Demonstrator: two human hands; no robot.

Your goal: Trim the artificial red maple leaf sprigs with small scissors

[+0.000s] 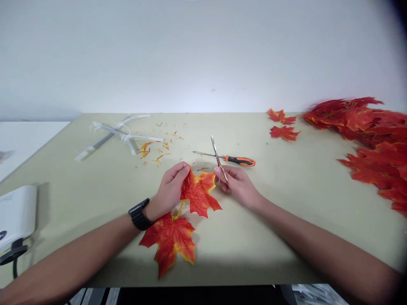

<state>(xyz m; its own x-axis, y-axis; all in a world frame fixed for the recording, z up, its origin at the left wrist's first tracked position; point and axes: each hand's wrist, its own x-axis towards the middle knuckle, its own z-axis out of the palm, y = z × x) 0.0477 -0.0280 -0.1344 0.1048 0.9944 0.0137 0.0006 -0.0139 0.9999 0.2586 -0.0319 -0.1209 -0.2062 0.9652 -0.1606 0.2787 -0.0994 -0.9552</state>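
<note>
Okay, the table (pixel 241 250) ran under both hands, pale, with stuff spread all round. Biggest item on it: a heap of red leaves (pixel 375 127), well off to the right of my right hand (pixel 240 185). A bundle of whitish plastic strips (pixel 127 136) lay crossed beyond my left hand (pixel 170 188), out to its left. White device (pixel 19 216) with a black cable sat well left of my left wrist.

Leaf pair next. My left thumb and fingers pinched the upper leaf (pixel 199 192) near its top edge, between the hands; the lower leaf (pixel 171 241) lay nearer to me, below the left hand. Yellow stem between them, so they looked joined. Step in hand, my judgement: trimming the upper leaf. The next move probably called for holding its edge taut and lining up a cut along it. Looks: maple shape, red to orange, yellow at some edges, pale veins, points spread, slightly curved.

A smaller-looking leaf pair (pixel 284 133) lay beyond and right of my right hand. Screwdriver (pixel 240 161), orange and black, just beyond the right hand. Slim scissors (pixel 216 153), by the look of them, gripped in my right hand, tips pointing away from me, clear of the leaf. Couldn't tell whether the right fingertips touched it. Hands apart. Smallest: orange and yellow scraps (pixel 144 149), scattered beyond my left hand.
</note>
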